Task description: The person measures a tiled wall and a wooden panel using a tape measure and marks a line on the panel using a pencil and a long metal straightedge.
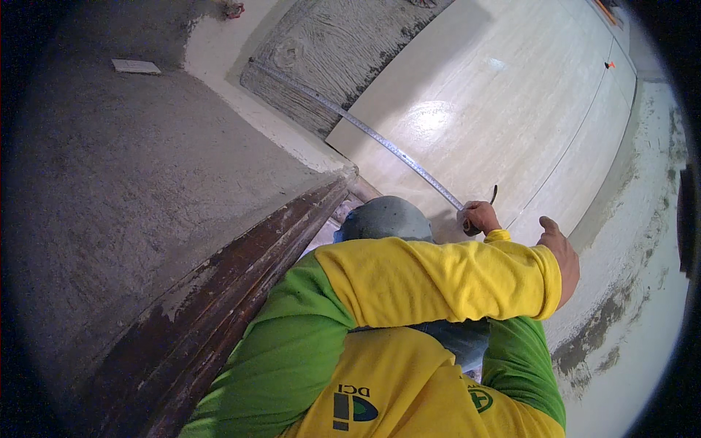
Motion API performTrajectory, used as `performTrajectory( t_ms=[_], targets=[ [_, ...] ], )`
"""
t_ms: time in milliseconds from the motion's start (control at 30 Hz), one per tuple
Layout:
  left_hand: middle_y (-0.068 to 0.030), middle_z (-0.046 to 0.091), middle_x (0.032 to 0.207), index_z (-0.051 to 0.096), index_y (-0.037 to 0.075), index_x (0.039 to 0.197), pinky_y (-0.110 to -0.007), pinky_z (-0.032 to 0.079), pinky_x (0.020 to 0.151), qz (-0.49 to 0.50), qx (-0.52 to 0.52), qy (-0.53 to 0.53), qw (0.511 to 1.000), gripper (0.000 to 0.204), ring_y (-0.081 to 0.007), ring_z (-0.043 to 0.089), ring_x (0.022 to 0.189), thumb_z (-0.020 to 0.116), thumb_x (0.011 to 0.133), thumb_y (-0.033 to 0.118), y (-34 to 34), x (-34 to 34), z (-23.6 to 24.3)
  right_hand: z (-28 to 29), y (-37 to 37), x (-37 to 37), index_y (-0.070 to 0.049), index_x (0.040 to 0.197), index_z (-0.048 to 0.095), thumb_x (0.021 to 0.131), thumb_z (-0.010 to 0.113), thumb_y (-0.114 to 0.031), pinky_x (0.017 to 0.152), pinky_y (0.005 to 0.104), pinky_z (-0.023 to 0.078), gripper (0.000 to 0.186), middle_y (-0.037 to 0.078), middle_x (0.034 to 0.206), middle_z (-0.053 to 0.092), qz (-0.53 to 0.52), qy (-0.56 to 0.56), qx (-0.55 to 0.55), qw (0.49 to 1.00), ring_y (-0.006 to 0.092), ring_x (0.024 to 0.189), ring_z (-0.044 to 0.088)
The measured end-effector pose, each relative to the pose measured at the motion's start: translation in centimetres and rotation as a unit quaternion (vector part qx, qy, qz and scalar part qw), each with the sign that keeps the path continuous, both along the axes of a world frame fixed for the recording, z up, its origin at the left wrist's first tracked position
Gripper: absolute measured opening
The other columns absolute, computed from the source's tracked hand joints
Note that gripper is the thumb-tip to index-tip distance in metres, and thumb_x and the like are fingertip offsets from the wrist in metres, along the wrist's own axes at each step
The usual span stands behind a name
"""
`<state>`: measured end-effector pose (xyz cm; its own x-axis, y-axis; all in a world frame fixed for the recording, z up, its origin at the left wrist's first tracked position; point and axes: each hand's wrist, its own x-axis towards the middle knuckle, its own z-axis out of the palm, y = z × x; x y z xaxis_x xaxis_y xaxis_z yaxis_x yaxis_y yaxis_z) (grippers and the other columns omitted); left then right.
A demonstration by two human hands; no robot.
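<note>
A long metal straightedge (365, 131) lies slantwise over the pale floor tile (504, 109), reaching from the grey mortar bed (321, 58) at the tile's far edge to the person's knee (385, 219); much bare tile lies beyond. The right hand (480, 217) grip is clenched on its near end. The left hand (561, 255) hangs released beside it, thumb up, holding nothing.

One metal ruler (380, 139); two hands (480, 216); one small white tile piece (136, 66); two large tiles (496, 95).
</note>
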<state>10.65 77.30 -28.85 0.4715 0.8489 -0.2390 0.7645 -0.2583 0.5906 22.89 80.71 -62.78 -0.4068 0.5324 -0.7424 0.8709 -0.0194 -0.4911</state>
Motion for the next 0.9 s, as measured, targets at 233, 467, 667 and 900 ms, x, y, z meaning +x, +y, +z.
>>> performTrajectory(
  t_ms=[233, 467, 667, 900],
  targets=[
    [-0.0203, 0.064, 0.11, 0.062, -0.003, 0.116, -0.062, 0.031, 0.099, -0.012, -0.012, -0.005, 1.0, 0.037, -0.034, 0.059, 0.106, 0.052, 0.088, 0.019, 0.1, 0.0, 0.0, -2.0, 0.2, 0.9, -0.007, 0.076, 0.072, 0.073, 0.064, -0.024, 0.061, 0.0336, 0.052, 0.019, 0.011, 0.071, 0.069, 0.014, 0.008, -0.01, 1.0, 0.0224, 0.063, 0.066],
    [-0.0219, 0.064, 0.109, 0.062, -0.004, 0.115, -0.062, 0.032, 0.098, -0.007, 0.005, 0.006, 1.0, 0.037, -0.0356, 0.059, 0.105, 0.051, 0.089, 0.019, 0.0, 0.2, -0.1, -3.8, 0.3, 1.6, -0.008, 0.077, 0.073, 0.072, 0.065, -0.026, 0.063, 0.0351, 0.052, 0.02, 0.012, 0.073, 0.069, 0.034, -0.018, 0.027, 0.999, 0.025, 0.065, 0.067],
    [-0.021, 0.064, 0.109, 0.062, -0.003, 0.115, -0.061, 0.032, 0.098, 0.012, 0.018, 0.019, 1.0, 0.036, -0.0349, 0.059, 0.104, 0.051, 0.089, 0.02, -0.2, 0.3, -0.1, -1.9, 0.3, 1.0, -0.008, 0.076, 0.073, 0.072, 0.067, -0.024, 0.062, 0.0335, 0.052, 0.018, 0.01, 0.07, 0.069, 0.026, -0.003, 0.024, 0.999, 0.0208, 0.063, 0.066],
    [-0.0171, 0.066, 0.107, 0.064, 0.0, 0.114, -0.06, 0.032, 0.099, -0.018, -0.024, 0.004, 1.0, 0.035, -0.0309, 0.06, 0.102, 0.052, 0.088, 0.021, 0.4, -0.2, 0.0, -2.9, 0.6, 1.7, -0.008, 0.076, 0.073, 0.072, 0.066, -0.024, 0.062, 0.0333, 0.052, 0.018, 0.009, 0.071, 0.07, -0.013, 0.022, -0.01, 1.0, 0.0217, 0.064, 0.067]
  ],
)
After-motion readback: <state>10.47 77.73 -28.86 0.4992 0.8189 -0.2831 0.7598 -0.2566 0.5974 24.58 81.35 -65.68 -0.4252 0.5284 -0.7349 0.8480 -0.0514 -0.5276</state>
